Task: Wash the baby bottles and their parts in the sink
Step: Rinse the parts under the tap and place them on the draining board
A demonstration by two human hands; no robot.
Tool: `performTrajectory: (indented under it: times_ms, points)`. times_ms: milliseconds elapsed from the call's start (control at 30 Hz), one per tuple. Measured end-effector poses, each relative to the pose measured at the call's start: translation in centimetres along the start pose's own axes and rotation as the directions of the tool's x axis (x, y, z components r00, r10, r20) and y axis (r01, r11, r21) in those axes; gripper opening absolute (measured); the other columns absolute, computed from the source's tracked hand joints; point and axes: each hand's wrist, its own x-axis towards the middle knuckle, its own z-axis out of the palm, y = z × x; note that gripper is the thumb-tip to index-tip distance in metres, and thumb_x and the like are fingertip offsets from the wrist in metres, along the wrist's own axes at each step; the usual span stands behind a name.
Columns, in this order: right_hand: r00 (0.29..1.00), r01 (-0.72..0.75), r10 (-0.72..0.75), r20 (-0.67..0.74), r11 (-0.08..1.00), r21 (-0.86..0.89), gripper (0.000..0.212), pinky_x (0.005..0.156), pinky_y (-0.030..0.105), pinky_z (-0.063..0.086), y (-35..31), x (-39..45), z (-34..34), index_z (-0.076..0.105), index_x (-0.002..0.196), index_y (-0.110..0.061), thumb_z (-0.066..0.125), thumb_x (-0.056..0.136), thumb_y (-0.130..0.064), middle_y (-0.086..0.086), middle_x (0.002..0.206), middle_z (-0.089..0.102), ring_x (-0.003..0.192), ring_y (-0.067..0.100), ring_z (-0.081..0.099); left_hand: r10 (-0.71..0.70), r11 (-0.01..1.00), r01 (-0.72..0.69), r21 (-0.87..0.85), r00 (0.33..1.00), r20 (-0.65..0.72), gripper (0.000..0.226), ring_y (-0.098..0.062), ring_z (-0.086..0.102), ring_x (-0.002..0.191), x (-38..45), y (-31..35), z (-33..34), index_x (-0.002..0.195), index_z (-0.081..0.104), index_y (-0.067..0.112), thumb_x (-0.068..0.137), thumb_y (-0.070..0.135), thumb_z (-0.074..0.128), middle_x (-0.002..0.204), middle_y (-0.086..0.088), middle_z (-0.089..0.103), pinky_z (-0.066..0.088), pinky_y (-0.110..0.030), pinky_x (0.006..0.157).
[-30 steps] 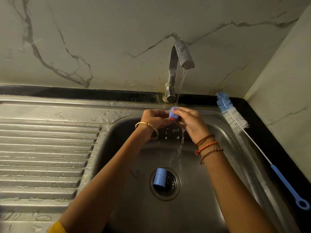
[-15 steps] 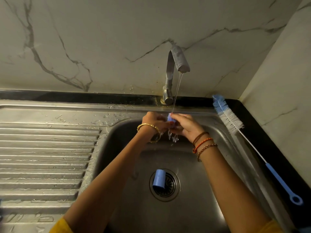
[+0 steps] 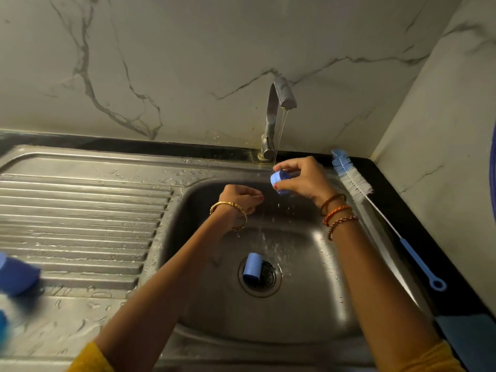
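A small blue cap [image 3: 277,179] is held by the right hand [image 3: 303,181], pinched between the thumb and the curled fingers, directly under the thin stream of water [image 3: 280,132] that falls from the tap [image 3: 279,103]. Half a second ago the cap was held by both hands together; now the left hand [image 3: 239,201] has been taken away and is seen below and to the left of the grip, well apart from the cap. Its fingers are curled and nothing is visible inside them. From this it can be judged that the rubbing of this part is finished and only the rinsing is left, done with one hand.

A second blue cap [image 3: 251,267] lies far below the grip, on the drain [image 3: 268,277] at the bottom of the sink [image 3: 204,304], and it is probably not yet washed. To the right of the grip, a long bottle brush [image 3: 354,181] rests on the black counter edge, untouched. At the far left, on the ribbed draining board [image 3: 80,210], blurred blue objects [image 3: 16,275] are partly seen; what they are cannot be told.
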Motion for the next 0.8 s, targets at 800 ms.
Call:
performTrajectory:
  times_ms: [800]
  points:
    - [0.996, -0.005, 0.003, -0.087, 1.0, -0.029, 0.046, 0.079, 0.022, 0.046, -2.9, -3.7, 6.3, 0.062, 0.11, -0.002, 0.079, 0.068, -0.009, 0.013, 0.107, 0.065, 0.094, 0.017, 0.059, 0.044, 0.996, -0.05, -0.072, 0.995, -0.094, 0.029, -0.013, 0.053, 0.064, -4.4, -0.8, -6.9, 0.109, 0.064, -0.005, 0.09, 0.016, 0.059, 0.08, -0.012, 0.062, 0.051, -0.018, 0.059]
